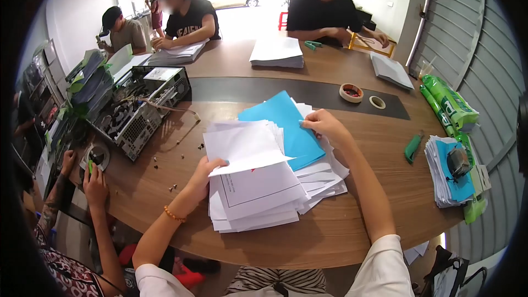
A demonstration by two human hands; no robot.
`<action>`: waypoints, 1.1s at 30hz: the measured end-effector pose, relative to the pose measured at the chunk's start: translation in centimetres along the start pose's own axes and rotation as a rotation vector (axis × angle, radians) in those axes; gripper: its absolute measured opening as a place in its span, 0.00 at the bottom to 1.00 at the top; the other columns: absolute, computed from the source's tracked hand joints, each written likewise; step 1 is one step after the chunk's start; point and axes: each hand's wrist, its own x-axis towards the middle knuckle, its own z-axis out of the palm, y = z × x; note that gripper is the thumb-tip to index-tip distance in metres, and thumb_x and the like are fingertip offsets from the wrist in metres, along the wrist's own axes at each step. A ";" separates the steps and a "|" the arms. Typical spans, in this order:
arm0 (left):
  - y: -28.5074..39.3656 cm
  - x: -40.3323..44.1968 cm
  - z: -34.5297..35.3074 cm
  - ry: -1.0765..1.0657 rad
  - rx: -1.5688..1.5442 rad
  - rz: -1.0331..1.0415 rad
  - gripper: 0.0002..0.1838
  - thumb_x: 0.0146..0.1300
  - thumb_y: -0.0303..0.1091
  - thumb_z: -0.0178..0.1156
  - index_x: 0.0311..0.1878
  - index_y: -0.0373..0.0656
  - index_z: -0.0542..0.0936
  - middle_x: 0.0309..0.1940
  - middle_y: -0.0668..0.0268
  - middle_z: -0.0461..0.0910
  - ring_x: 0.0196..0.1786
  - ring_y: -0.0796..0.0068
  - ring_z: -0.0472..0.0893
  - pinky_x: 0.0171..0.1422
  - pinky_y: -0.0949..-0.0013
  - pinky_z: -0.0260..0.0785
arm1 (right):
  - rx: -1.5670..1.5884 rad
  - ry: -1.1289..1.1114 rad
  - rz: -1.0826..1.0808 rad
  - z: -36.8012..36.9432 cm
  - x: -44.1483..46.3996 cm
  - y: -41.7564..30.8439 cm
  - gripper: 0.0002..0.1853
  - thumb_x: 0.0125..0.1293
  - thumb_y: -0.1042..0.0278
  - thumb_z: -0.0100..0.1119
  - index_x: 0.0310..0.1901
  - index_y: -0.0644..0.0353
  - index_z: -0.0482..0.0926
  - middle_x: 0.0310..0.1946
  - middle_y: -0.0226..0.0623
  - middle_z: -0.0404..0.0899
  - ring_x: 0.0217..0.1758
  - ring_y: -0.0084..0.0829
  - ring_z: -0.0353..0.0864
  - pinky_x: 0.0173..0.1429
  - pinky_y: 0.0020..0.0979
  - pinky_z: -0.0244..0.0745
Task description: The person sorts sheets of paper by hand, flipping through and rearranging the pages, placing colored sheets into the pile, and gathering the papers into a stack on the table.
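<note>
My left hand (206, 176) is closed on the left edge of a few white paper sheets (242, 146), lifted and slightly bent over a loose stack. Below them, a printed page with a ruled frame (261, 187) tops that white paper stack (253, 223). My right hand (325, 125) pinches the right edge of a blue sheet (283, 126). The blue sheet lies tilted over a second untidy pile of white papers (324, 179), partly tucked behind the lifted sheets.
An opened computer case (146, 110) stands at left near small screws (173, 188). Tape rolls (351, 93) lie beyond the papers. At right are a green-handled tool (412, 147), a paper stack (440, 176) and green packs (451, 102). Co-workers sit around the table (220, 253).
</note>
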 end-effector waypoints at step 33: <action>0.3 -0.4 0.5 -0.006 0.045 0.014 0.20 0.46 0.31 0.55 0.44 0.35 0.66 0.36 0.63 0.69 0.38 0.77 0.71 0.42 0.75 0.65 | -0.191 0.122 -0.202 1.2 0.4 -0.1 0.14 0.44 0.63 0.62 0.22 0.69 0.77 0.13 0.32 0.72 0.15 0.18 0.67 0.20 0.20 0.62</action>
